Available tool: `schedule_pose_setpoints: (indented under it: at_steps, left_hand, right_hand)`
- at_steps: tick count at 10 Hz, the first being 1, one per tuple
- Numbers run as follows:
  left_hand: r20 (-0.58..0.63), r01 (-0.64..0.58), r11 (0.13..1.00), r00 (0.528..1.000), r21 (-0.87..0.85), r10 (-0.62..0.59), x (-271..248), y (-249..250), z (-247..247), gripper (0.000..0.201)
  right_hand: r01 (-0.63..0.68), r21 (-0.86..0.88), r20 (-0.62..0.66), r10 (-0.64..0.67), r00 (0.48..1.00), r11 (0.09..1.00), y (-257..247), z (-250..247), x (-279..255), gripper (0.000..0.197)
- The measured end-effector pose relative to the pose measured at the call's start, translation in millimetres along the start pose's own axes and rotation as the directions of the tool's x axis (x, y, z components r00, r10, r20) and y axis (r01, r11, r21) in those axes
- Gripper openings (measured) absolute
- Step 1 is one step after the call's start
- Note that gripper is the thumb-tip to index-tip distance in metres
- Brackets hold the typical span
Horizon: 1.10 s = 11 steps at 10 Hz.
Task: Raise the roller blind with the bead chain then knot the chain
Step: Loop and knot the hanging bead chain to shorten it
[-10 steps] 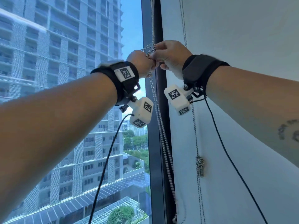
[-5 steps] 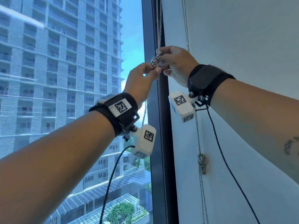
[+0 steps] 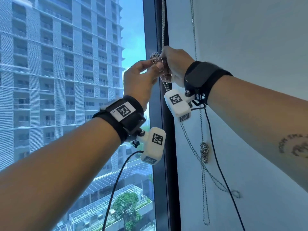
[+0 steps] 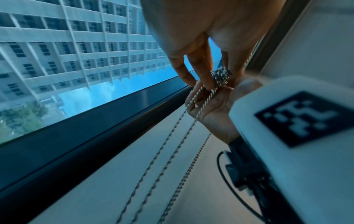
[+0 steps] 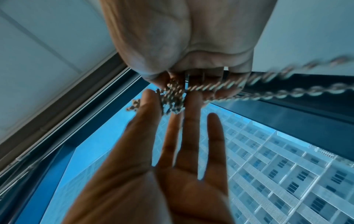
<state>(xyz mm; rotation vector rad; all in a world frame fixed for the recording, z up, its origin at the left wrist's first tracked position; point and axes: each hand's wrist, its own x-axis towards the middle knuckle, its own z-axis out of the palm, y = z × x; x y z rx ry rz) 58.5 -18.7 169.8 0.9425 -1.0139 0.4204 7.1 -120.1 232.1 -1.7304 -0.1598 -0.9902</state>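
A silver bead chain hangs down the dark window frame. It is bunched into a knot at hand height. My right hand grips the chain just right of the knot, fingers curled round the strands. My left hand reaches up from below and pinches the knot between thumb and outstretched fingers. The left wrist view shows the knot at my fingertips and two strands crossing my right palm. More chain dangles under my right hand. The roller blind itself is out of view.
A second bead chain with its own knot hangs against the white wall on the right. The dark window frame stands between wall and glass. Black camera cables trail from both wrists.
The loose chain loop has been drawn into a tight bunch. My left wrist has dropped below my right hand, its fingers now pointing up at the knot. My right hand kept its grip.
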Motion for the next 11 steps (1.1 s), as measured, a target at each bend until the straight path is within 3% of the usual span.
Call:
schedule_pose_setpoints:
  at_steps: [1, 2, 4, 6, 7, 8, 9, 10, 11]
  left_hand:
    - [-0.067, -0.016, 1.0, 0.998, 0.026, 0.018, -5.7, -11.4, -7.0, 0.021]
    - [-0.053, 0.011, 0.99, 0.999, 0.142, -0.003, -8.5, -22.4, -11.0, 0.017]
    - [-0.044, 0.063, 0.956, 0.998, 0.287, -0.053, -19.4, -34.8, -20.6, 0.019]
    - [0.008, 0.072, 0.952, 0.997, 0.297, -0.078, -25.3, -24.1, -27.7, 0.036]
    - [0.032, 0.065, 0.933, 0.996, 0.355, -0.082, -32.5, -22.0, -37.5, 0.027]
    - [0.085, 0.022, 0.876, 0.994, 0.482, -0.071, -36.2, -20.8, -51.1, 0.019]
    - [0.126, -0.008, 0.795, 0.988, 0.606, -0.086, -33.3, -15.5, -64.9, 0.02]
    - [0.143, -0.026, 0.732, 0.985, 0.681, -0.098, -33.9, -9.2, -78.8, 0.025]
    - [0.146, -0.08, 0.642, 0.988, 0.763, -0.051, -41.7, 4.0, -82.2, 0.03]
  right_hand:
    - [-0.027, 0.059, 0.033, 0.025, 0.999, 0.998, 11.4, -1.1, -6.6, 0.01]
    - [-0.032, 0.048, 0.066, 0.029, 0.997, 0.998, 16.9, 4.9, -12.3, 0.011]
    - [-0.003, -0.078, 0.09, 0.01, 0.996, 0.997, 41.6, 21.5, -25.0, 0.022]
    - [-0.157, -0.043, 0.07, 0.16, 0.985, 0.987, 40.4, 17.5, -28.6, 0.016]
    - [-0.204, -0.057, 0.066, 0.208, 0.976, 0.977, 38.9, 13.8, -30.3, 0.011]
    - [-0.118, -0.125, 0.087, 0.129, 0.988, 0.985, 37.4, 10.2, -27.7, 0.011]
    - [-0.013, -0.313, 0.05, 0.03, 0.998, 0.95, 40.6, 10.3, -23.6, 0.045]
    - [0.161, -0.607, -0.047, -0.238, 0.97, 0.778, 48.1, 16.5, -28.5, 0.074]
    - [0.35, -0.696, -0.04, -0.521, 0.853, 0.626, 52.6, 19.3, -42.4, 0.076]
